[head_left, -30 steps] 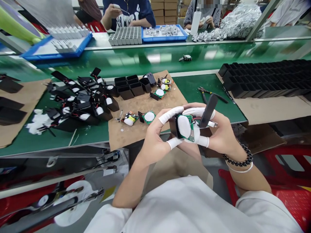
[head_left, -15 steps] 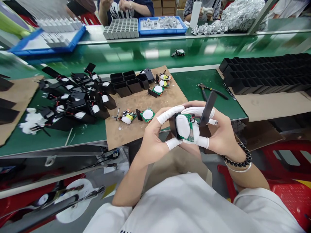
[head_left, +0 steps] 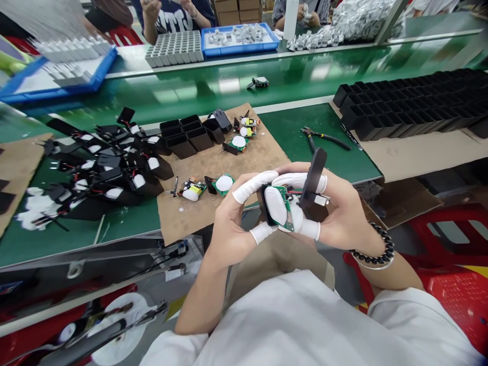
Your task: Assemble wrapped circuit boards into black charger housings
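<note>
Several fingers in matte white covers meet around the piece in hand: we see the left hand gripping a black housing between forefinger above and thumb below, while the right hand pinches the circuit board at the housing's mouth, its thumb and forefinger curved round the far side; how its other fingertips press, we cannot tell. The piece itself sits between both hands, above the lap, near the table's front edge. We judge the step in hand to be fitting board and housing together; the next move calls for keeping the board square to the mouth and the thin red wires clear of the rim. A soft-looking white oval pad covers much of the board's face, and a flat black panel with rounded corners stands tilted beside it. Further out, on creased brown cardboard, we find a loose board with a round white disc and a group of square-mouthed black boxes. Smooth green tabletop carries slim-handled cutters to the right, with tight rows of dark boxes beyond.
</note>
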The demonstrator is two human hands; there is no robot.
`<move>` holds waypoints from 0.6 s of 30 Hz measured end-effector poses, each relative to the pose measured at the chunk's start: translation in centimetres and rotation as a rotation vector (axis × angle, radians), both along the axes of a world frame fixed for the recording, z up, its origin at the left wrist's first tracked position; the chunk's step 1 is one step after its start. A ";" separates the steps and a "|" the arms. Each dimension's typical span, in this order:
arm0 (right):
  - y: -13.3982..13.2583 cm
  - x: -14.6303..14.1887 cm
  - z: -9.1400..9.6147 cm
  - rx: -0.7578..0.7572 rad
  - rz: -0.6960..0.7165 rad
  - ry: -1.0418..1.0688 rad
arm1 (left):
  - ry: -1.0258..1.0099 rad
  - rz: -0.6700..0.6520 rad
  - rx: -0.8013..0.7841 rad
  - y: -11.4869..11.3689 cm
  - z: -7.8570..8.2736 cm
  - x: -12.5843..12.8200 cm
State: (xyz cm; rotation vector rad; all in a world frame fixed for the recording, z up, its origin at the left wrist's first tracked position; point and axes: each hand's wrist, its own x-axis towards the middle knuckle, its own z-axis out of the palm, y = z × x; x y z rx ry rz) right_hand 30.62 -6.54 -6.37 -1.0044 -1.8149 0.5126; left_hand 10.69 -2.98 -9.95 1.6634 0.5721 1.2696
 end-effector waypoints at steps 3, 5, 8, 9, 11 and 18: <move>-0.2 0.0 0.0 -0.013 0.009 0.036 | -0.004 0.004 0.038 0.0 0.0 0.1; -0.4 0.0 -0.1 -0.018 0.003 0.080 | -0.005 0.023 0.059 0.1 0.1 0.1; -0.6 0.1 -0.1 0.000 -0.017 0.107 | -0.006 0.042 0.054 0.2 0.0 0.1; -0.6 0.2 -0.1 0.011 -0.023 0.103 | -0.005 0.044 0.046 0.3 0.0 0.0; -0.5 0.1 0.0 0.025 -0.026 0.097 | -0.004 0.046 0.029 0.3 0.0 0.0; -0.4 -0.2 0.3 0.090 0.009 0.100 | -0.002 0.039 -0.001 0.3 -0.1 -0.2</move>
